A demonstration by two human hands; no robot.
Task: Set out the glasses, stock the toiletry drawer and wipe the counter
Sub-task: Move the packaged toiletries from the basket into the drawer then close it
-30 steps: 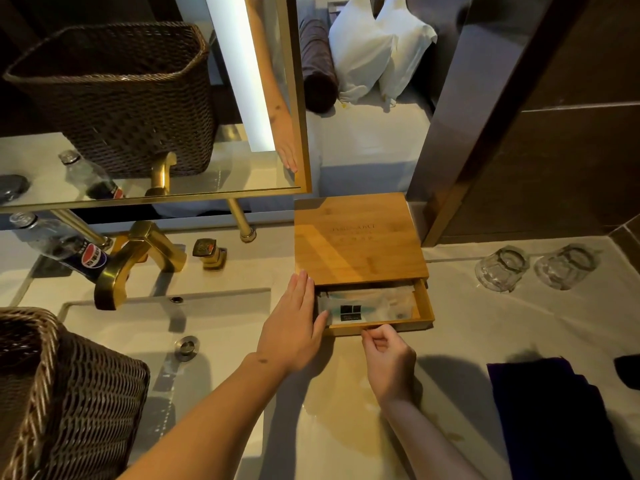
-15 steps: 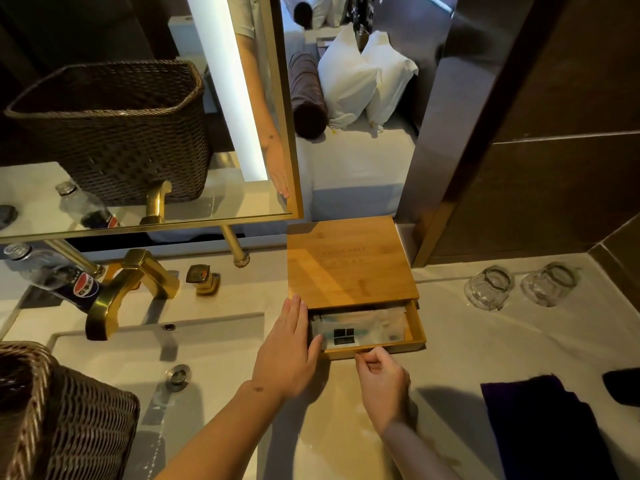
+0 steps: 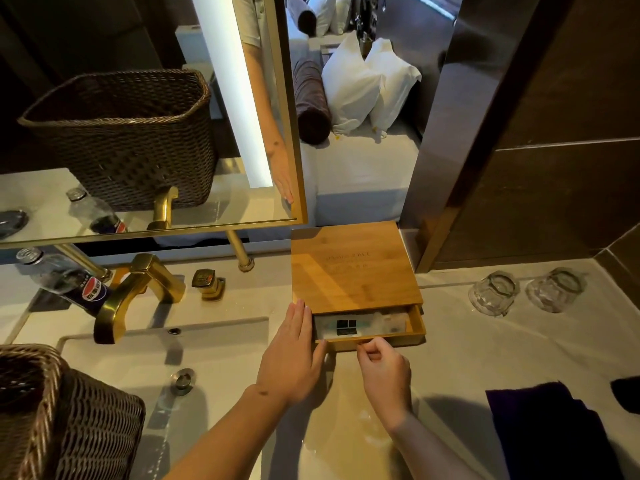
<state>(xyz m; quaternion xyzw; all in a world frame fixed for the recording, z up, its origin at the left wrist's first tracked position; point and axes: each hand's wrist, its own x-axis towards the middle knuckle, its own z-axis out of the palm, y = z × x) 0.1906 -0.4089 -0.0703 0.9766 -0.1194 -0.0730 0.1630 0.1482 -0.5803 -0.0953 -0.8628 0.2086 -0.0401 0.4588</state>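
The drawer (image 3: 412, 332) of the bamboo box (image 3: 353, 268), at centre frame, is found less far out than a second ago; it is judged to be in the course of being closed, so stocking appears near complete. Wrapped toiletry packets (image 3: 360, 325) are seen inside; their number cannot be told. One wicker basket (image 3: 65, 417) is noted at lower left. One dark cloth (image 3: 550, 434) is noted unused at lower right, so wiping is judged outstanding. One cola bottle (image 3: 65, 280) is recorded at left. Two glasses (image 3: 493, 293) are counted at right, apparently inverted. The left hand (image 3: 289, 358) is laid flat and empty against the box's left side. The right hand (image 3: 384, 372) is curled, fingertips pinched at the drawer's front edge.
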